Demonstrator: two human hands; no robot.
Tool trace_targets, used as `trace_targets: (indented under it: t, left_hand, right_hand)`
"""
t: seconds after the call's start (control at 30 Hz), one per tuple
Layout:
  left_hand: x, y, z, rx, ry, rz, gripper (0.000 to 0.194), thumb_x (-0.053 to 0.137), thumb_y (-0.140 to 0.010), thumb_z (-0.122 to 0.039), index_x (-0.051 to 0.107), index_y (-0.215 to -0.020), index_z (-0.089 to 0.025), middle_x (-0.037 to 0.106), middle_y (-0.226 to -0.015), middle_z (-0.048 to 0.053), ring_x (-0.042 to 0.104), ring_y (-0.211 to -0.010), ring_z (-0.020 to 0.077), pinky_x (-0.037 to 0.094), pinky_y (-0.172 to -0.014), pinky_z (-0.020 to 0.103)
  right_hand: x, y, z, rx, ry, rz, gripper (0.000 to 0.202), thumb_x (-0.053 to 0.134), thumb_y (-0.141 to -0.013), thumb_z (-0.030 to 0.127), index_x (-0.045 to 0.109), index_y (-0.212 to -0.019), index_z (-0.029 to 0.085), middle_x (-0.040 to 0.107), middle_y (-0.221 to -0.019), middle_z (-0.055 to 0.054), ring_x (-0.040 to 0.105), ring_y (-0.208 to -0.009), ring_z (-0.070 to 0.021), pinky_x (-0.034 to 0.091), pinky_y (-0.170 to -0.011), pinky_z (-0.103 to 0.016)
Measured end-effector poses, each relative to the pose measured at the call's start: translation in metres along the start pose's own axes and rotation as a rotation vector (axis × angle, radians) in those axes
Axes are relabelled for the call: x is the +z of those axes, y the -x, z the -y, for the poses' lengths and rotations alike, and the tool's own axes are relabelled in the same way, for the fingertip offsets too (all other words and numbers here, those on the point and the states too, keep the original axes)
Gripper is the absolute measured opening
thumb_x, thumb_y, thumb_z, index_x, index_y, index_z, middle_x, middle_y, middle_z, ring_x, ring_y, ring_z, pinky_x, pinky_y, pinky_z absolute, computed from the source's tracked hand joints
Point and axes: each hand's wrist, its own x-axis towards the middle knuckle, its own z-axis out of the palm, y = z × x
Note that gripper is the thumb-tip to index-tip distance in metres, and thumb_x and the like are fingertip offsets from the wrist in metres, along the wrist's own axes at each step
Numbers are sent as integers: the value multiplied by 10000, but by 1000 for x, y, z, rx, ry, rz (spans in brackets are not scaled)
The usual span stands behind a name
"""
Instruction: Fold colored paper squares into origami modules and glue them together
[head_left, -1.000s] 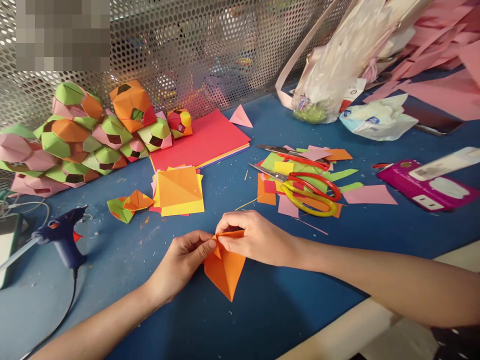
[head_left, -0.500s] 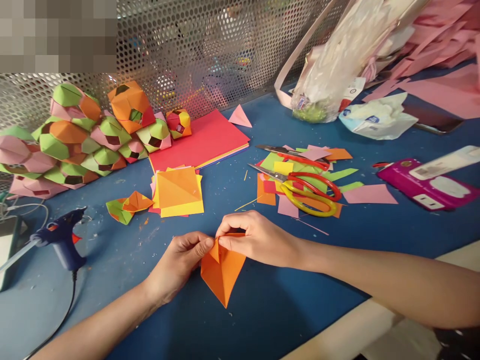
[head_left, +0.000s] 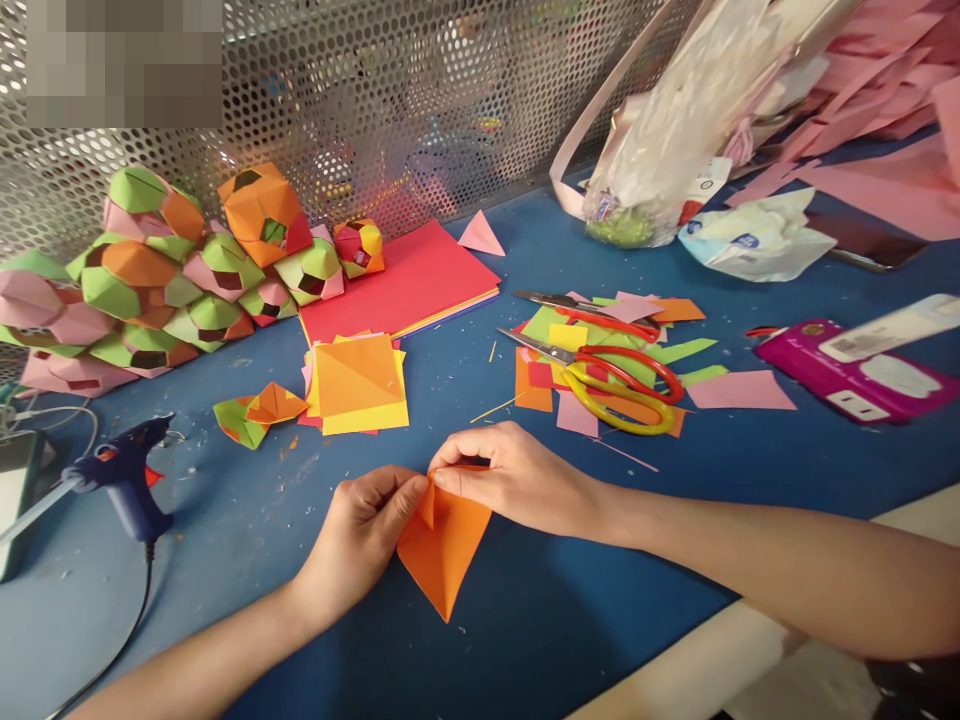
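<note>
A partly folded sheet of orange paper (head_left: 450, 555) is held up over the blue table (head_left: 525, 650), its lower corner pointing toward me. At its upper left edge, the thumb and fingers of my left hand (head_left: 367, 525) pinch the paper. My right hand (head_left: 510, 470) pinches the top edge beside it, with the thumb in front and the index finger bent behind. Both thumb tips lie close together near a small folded flap. Part of the paper's top is hidden behind the fingers.
Behind my hands lie a stack of square paper (head_left: 360, 375), two small folded pieces (head_left: 255, 412) and scissors (head_left: 600, 375) on paper scraps. A blue glue gun (head_left: 131, 480) stands at left. Folded paper balls (head_left: 135, 285) are piled against the perforated metal screen (head_left: 360, 120). A magenta pack (head_left: 855, 370) lies right.
The orange paper has turned slightly, its lower corner shifting a little left and down. My left hand has tilted a little, and both hands keep their pinch.
</note>
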Motion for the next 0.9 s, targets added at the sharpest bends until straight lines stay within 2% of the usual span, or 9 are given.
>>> trace_targets:
  t: [0.37, 0.43, 0.5, 0.63, 0.77, 0.9]
  left_hand:
    - [0, 0, -5, -40, 11, 20, 367, 451, -875, -421, 553, -658, -143, 421, -582, -34, 338, -554, 88, 267, -476, 188]
    - [-1, -1, -5, -52, 51, 32, 362, 460, -871, -417, 548, -647, -146, 425, -575, -35, 345, -549, 87, 274, -479, 187]
    - [-2, -2, -6, -73, 139, 78, 312, 480, -863, -399, 574, -701, -150, 488, -614, -24, 405, -580, 95, 322, -518, 187]
    - [-3, -3, -5, -148, 274, 185, 204, 549, -822, -338, 618, -870, -152, 603, -756, 17, 526, -696, 139, 401, -605, 218]
    - [-1, -3, -1, -222, 271, 178, 174, 554, -812, -295, 627, -827, -138, 595, -702, 14, 513, -621, 122, 374, -538, 209]
    - [-3, -4, -3, -202, 311, 190, 162, 576, -797, -261, 651, -889, -151, 622, -739, 14, 535, -650, 129, 391, -564, 214]
  right_hand:
    - [-1, 0, 0, -27, 18, 17, 124, 546, -788, 195, 608, -688, 156, 541, -617, 31, 464, -587, -83, 371, -525, -186]
    - [-1, 0, -1, -45, 12, 13, 132, 539, -788, 179, 590, -669, 158, 527, -606, 36, 454, -580, -80, 368, -522, -185]
    - [-2, -1, -2, -69, 11, -1, 138, 527, -784, 149, 572, -654, 160, 527, -610, 36, 457, -586, -82, 374, -534, -189]
    - [-2, -1, -3, -156, 41, -53, 150, 516, -781, 110, 559, -645, 160, 568, -647, 22, 494, -615, -91, 393, -574, -202]
    - [0, -2, -5, -287, 153, -92, 179, 517, -800, 116, 558, -632, 161, 597, -650, 14, 529, -620, -95, 392, -623, -228]
    - [-1, -2, -7, -418, 265, -135, 187, 511, -821, 113, 564, -649, 166, 614, -655, 21, 544, -622, -95, 373, -670, -264]
